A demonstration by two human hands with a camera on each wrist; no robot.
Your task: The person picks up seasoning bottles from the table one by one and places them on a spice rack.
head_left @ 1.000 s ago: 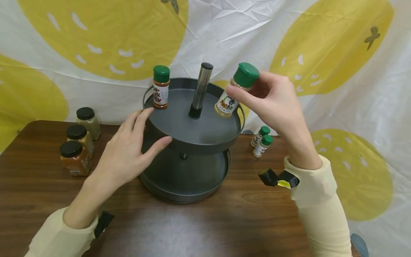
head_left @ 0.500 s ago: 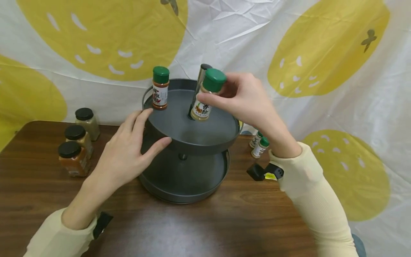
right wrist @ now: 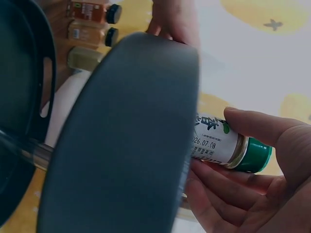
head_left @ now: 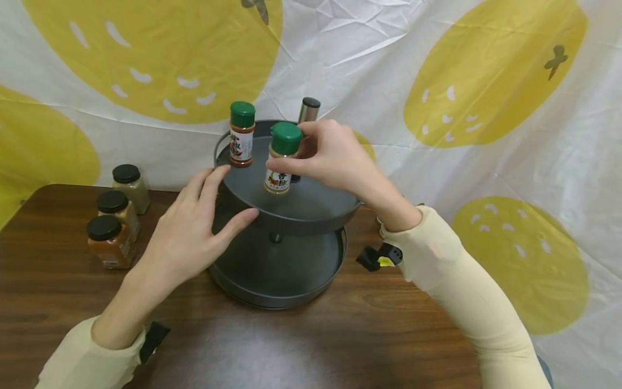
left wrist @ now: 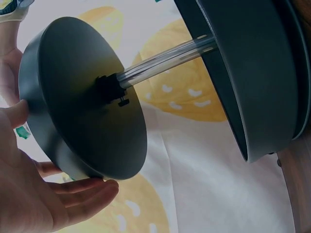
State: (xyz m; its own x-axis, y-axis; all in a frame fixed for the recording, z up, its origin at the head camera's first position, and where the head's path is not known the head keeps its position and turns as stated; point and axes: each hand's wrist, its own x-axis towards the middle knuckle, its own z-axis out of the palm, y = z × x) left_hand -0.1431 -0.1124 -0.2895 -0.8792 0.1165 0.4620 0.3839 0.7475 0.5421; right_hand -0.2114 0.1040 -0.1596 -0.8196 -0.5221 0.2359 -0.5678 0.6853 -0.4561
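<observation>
In the head view my right hand (head_left: 335, 156) pinches a small spice bottle (head_left: 278, 181) with a green cap and white label. The bottle is close above or on the upper tray (head_left: 311, 208) of a dark grey two-tier rack; I cannot tell whether its base touches. A red-brown spice bottle (head_left: 241, 143) with a green cap stands at that tray's left edge. My left hand (head_left: 189, 232) rests against the left outer wall of the upper tray, fingers spread and fairly straight. The left wrist view shows this hand (left wrist: 53, 204) touching the tray's wall (left wrist: 31, 97).
Several things surround the rack: its metal post (head_left: 309, 111) rises behind my right hand, and the lower tray (head_left: 286, 297) sits underneath. Black-lidded jars (head_left: 112, 243) line the wooden table's left side. A lemon-print cloth (head_left: 355, 54) hangs behind. My right sleeve mostly hides small bottles at right.
My right hand has carried the spice bottle leftward and down across the upper tray, passing in front of the post. My left hand stays at the tray's wall.
</observation>
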